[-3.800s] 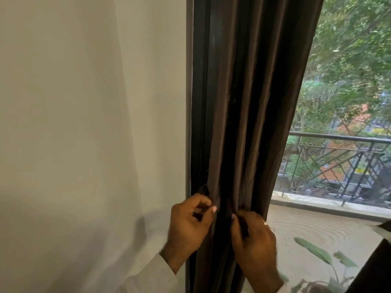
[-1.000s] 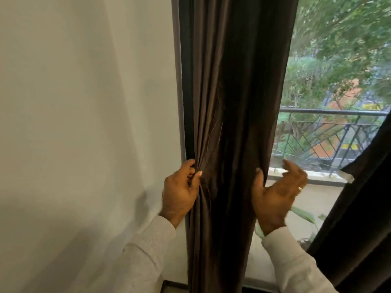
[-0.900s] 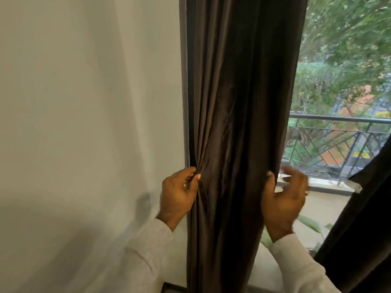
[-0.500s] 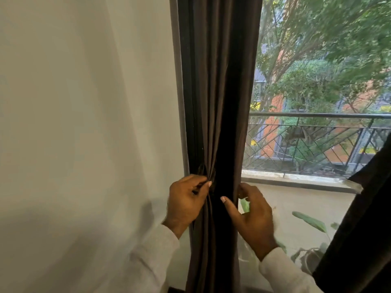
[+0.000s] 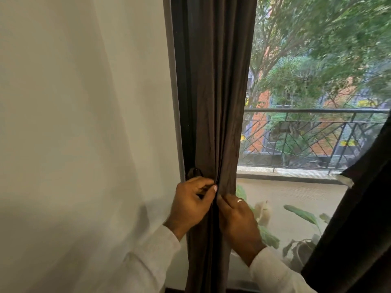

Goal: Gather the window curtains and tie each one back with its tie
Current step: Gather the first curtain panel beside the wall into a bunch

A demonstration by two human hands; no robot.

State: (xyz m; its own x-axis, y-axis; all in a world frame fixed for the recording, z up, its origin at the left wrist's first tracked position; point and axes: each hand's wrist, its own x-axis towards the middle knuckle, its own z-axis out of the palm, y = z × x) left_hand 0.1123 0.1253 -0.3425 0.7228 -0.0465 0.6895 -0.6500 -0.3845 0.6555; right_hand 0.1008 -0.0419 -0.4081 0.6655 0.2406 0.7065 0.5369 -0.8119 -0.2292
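A dark brown curtain (image 5: 215,98) hangs gathered into a narrow bundle along the left side of the window, next to the dark frame. My left hand (image 5: 191,205) grips the bundle's left side at waist height, thumb and fingers curled. My right hand (image 5: 238,220), with a ring on one finger, holds the bundle's right side, fingertips meeting the left hand at the front fold. A small dark loop or hook (image 5: 193,172) shows just above my left hand by the frame; whether it is the tie is unclear. A second dark curtain (image 5: 359,218) hangs at the far right.
A plain white wall (image 5: 84,123) fills the left half. Through the window glass lies a balcony with a metal railing (image 5: 317,134), a leafy potted plant (image 5: 296,240) and trees beyond.
My right hand has swept the curtain's loose right edge leftward, narrowing the bundle, and now closes on it beside the left hand. More of the window has come into sight.
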